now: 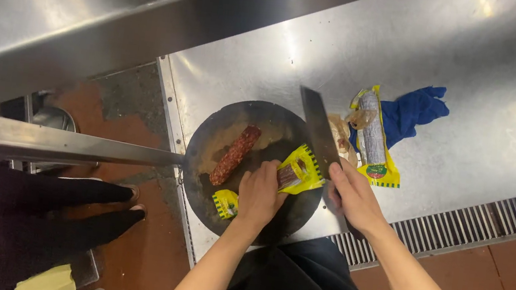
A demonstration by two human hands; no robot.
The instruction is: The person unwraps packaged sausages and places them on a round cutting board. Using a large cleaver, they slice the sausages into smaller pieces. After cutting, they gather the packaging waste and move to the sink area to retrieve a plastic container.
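Left hand (259, 193) fingers pinch the yellow-wrapped sausage (297, 171) on the round dark board (220, 127), wrapper jutting past the fingertips. Right hand (352, 197) fingers wrap the cleaver (320, 130), blade beside the wrapper.

Bright overhead glare; sharp, dark shadows

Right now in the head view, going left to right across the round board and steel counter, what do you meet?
Red sausage → left hand → yellow-wrapped sausage → cleaver blade → right hand → unopened sausage pack → blue cloth.
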